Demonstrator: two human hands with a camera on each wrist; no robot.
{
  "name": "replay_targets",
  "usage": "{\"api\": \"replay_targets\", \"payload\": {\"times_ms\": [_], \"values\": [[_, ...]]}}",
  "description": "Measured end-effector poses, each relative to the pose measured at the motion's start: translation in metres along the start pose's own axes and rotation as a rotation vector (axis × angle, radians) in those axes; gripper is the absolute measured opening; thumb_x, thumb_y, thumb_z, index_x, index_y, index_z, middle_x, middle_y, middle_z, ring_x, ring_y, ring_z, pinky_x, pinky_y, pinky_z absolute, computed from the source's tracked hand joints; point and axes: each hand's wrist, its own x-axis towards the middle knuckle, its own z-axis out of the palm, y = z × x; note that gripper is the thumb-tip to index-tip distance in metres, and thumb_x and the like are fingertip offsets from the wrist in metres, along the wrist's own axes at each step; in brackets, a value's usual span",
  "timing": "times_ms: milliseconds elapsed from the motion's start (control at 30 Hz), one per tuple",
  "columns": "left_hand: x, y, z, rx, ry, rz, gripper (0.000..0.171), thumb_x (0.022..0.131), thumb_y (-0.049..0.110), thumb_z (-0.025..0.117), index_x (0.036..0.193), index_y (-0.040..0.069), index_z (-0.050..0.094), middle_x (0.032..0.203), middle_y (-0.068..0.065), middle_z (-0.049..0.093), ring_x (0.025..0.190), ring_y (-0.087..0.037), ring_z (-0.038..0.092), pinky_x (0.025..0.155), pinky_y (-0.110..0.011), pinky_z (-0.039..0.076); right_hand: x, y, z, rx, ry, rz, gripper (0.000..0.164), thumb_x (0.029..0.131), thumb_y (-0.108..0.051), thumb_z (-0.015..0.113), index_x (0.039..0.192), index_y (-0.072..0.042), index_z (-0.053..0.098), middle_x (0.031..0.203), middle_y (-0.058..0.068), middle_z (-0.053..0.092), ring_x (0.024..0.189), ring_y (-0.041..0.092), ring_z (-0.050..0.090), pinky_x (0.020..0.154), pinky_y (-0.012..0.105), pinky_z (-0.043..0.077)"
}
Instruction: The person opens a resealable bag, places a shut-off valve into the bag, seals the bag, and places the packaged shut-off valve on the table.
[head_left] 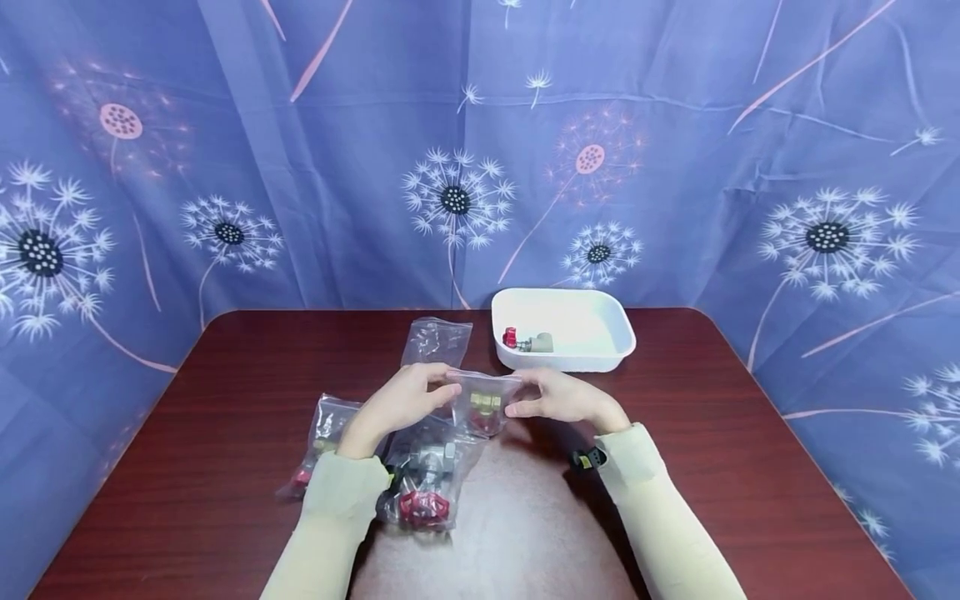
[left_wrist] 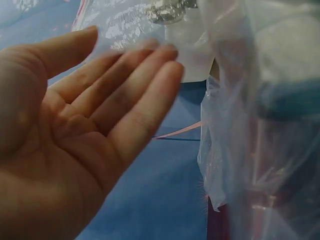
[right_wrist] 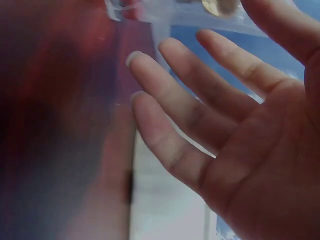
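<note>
Between my two hands, a small clear zip bag point(head_left: 463, 408) stands upright over the table, its mouth edge at the top. Inside it are a brass valve point(head_left: 486, 403) and something dark red at the bottom. My left hand point(head_left: 408, 400) holds the bag's left edge, thumb in front and fingers behind. The right hand point(head_left: 558, 397) holds its right edge the same way. Part of the bag point(left_wrist: 120, 30) shows past the left fingers in the left wrist view. In the right wrist view, a brass piece point(right_wrist: 215, 6) appears beyond the right hand's spread fingers.
A larger clear bag point(head_left: 405, 475) with a red handwheel point(head_left: 424, 507) lies below the left forearm. Left of it is another bag point(head_left: 337, 410) with brass and red parts. A flat clear bag point(head_left: 437, 340) lies behind. The white tray point(head_left: 600, 362) contains a red-handled elbow fitting point(head_left: 538, 342).
</note>
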Motion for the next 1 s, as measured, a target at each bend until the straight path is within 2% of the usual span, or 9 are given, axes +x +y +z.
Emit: {"api": "replay_targets", "payload": {"times_ms": [167,333,533,700,933,1000], "values": [[-0.001,0.000,-0.004,0.048,-0.067,-0.020,0.027,0.099,0.023,0.060,0.122,0.012,0.068,0.103,-0.001,0.070,0.087,-0.019,0.066,0.077,-0.036,0.051,0.006,0.001,0.010,-0.016,0.012,-0.006,0.032,0.092,-0.023,0.070,0.123,-0.016,0.064,0.104,-0.008,0.066,0.088,0.013,0.057,0.082,0.035,0.048],[0.001,-0.001,-0.005,0.079,-0.089,-0.027,0.025,0.099,0.022,0.059,0.118,0.012,0.070,0.098,-0.002,0.071,0.076,-0.016,0.061,0.068,-0.033,0.047,0.010,0.002,0.020,0.059,0.027,0.004,0.045,0.092,-0.016,0.070,0.135,-0.014,0.057,0.117,-0.005,0.065,0.096,0.013,0.059,0.088,0.040,0.047],[0.004,-0.001,-0.004,0.114,-0.083,0.032,0.020,0.098,0.020,0.060,0.109,0.009,0.072,0.085,-0.004,0.070,0.070,-0.010,0.057,0.068,-0.032,0.048,0.010,-0.013,0.026,0.065,0.039,-0.014,0.040,0.094,-0.008,0.066,0.132,-0.003,0.058,0.116,0.007,0.066,0.094,0.020,0.061,0.084,0.040,0.049],[0.005,-0.003,-0.004,0.133,-0.070,0.059,0.016,0.098,0.019,0.060,0.103,0.010,0.073,0.084,-0.004,0.068,0.068,-0.011,0.056,0.066,-0.032,0.047,0.007,-0.032,0.025,0.058,0.058,-0.045,0.035,0.094,-0.005,0.064,0.128,0.001,0.060,0.120,0.010,0.063,0.100,0.019,0.059,0.088,0.039,0.048],[0.005,-0.003,-0.006,0.100,-0.075,0.058,0.016,0.099,0.019,0.059,0.101,0.015,0.074,0.085,-0.003,0.069,0.065,-0.011,0.053,0.063,-0.032,0.044,0.013,0.001,0.031,0.008,0.119,-0.043,0.028,0.095,-0.020,0.066,0.122,-0.012,0.066,0.117,-0.005,0.065,0.100,0.010,0.060,0.090,0.034,0.048],[0.006,-0.003,-0.007,0.094,-0.074,0.064,0.015,0.099,0.020,0.059,0.100,0.016,0.074,0.087,-0.001,0.069,0.067,-0.011,0.054,0.065,-0.032,0.045,0.014,-0.001,0.029,-0.003,0.128,-0.054,0.024,0.095,-0.019,0.066,0.118,-0.013,0.068,0.117,-0.005,0.065,0.102,0.010,0.060,0.091,0.034,0.048]]}}
